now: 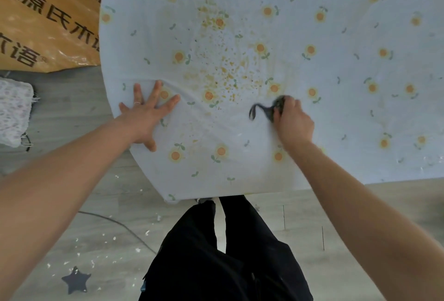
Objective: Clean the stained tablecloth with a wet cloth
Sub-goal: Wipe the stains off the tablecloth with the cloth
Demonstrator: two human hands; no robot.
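The left hand [146,113] presses flat on the tablecloth [336,108], fingers spread wide. The right hand [292,122] curls tightly around a dark wet cloth [269,108], a tail trailing leftward from its fingers. Orange-yellow stains [216,67] speckle the flowered fabric just beyond both sets of fingertips, between the hands.

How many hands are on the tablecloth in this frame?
2. The left hand presses flat, fingers spread, near the left edge of the tablecloth. The right hand grips a dark cloth against it, just below the orange stains. Neither is hidden.
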